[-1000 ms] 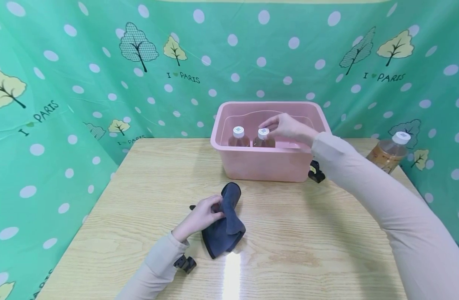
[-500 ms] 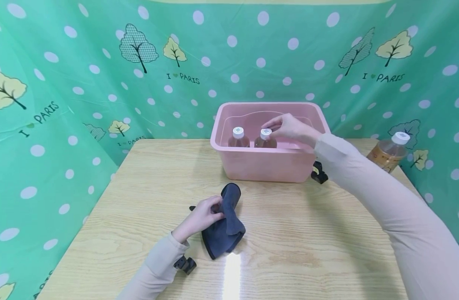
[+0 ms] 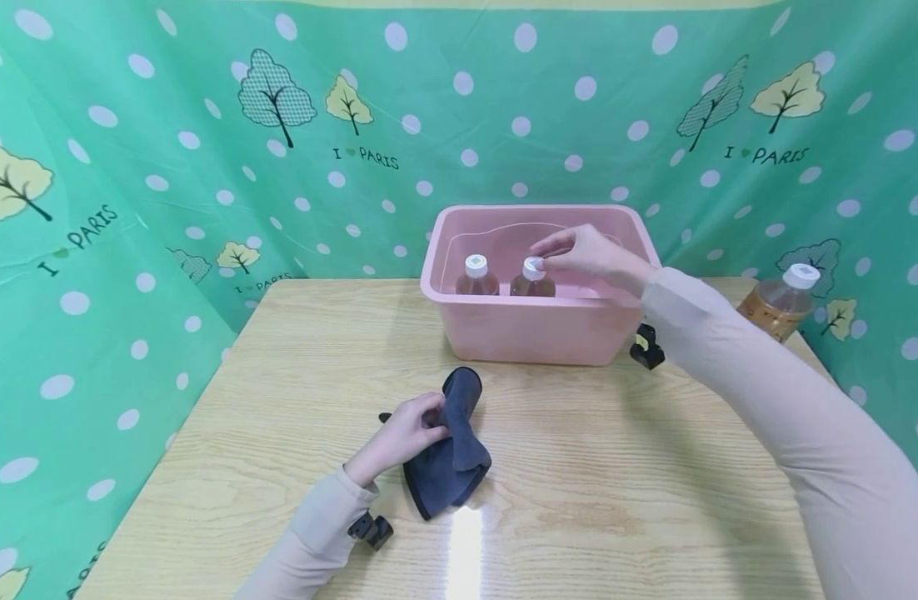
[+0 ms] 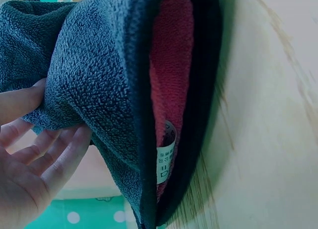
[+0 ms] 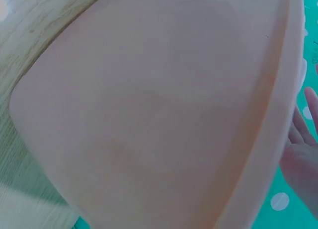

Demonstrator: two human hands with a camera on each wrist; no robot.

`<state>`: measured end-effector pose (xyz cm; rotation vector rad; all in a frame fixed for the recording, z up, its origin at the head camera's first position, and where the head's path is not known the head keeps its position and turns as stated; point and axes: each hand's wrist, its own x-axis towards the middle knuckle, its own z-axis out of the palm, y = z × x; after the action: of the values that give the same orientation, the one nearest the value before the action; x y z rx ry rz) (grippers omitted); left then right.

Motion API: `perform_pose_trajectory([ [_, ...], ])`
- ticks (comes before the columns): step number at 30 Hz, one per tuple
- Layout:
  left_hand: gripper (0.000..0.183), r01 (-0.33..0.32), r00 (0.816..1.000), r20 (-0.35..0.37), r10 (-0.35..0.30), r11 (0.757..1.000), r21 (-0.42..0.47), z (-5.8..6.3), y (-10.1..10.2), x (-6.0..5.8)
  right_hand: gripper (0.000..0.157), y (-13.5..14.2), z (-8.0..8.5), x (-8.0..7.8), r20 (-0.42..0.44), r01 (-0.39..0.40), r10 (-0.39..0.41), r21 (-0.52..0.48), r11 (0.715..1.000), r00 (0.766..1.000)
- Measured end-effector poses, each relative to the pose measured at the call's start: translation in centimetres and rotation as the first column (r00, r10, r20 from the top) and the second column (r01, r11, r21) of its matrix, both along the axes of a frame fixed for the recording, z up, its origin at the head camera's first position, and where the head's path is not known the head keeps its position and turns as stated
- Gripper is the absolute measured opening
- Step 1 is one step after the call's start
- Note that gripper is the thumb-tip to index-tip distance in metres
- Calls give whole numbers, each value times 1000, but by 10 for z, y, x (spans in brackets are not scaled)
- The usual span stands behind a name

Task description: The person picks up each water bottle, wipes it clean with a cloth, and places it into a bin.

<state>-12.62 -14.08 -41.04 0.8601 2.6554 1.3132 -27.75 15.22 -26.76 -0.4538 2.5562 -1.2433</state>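
Observation:
My left hand (image 3: 410, 429) pinches a fold of a dark grey-blue terry cloth (image 3: 455, 467) on the table. In the left wrist view the cloth (image 4: 99, 60) has a black edge, a reddish underside and a small white label (image 4: 165, 154). Over at the pink tub (image 3: 530, 333), my right hand (image 3: 590, 254) reaches in above the rim, its fingers loose around the white cap of one bottle (image 3: 532, 286). Another white-capped bottle (image 3: 477, 282) stands to its left in the tub. The tub wall (image 5: 139, 105) fills most of the right wrist view, with part of the hand beyond the rim.
Another bottle (image 3: 780, 304) with an orange-brown label stands at the table's right edge, partly behind my right sleeve. A green dotted curtain (image 3: 459, 150) hangs behind and beside the wooden table (image 3: 294, 358).
The bottle under my right hand has shifted slightly right in the tub. My right hand has drawn right and its fingers have loosened from the cap. The left hand and cloth stay put.

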Motion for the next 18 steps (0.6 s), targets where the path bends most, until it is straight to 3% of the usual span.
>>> perform_pose_trajectory([
  [5,14,-2,1000,-5,2,1000,2,1,0,0,35,11,6,2,-76,-28,28,-1,1000,997],
  [10,15,-9,1000,-15,9,1000,1,2,1,0,35,24,13,4,-122,-8,9,8,1000,993],
  [18,14,-3,1000,-14,3,1000,0,3,1,0,44,53,27,14,-104,65,-59,59,996,993],
])
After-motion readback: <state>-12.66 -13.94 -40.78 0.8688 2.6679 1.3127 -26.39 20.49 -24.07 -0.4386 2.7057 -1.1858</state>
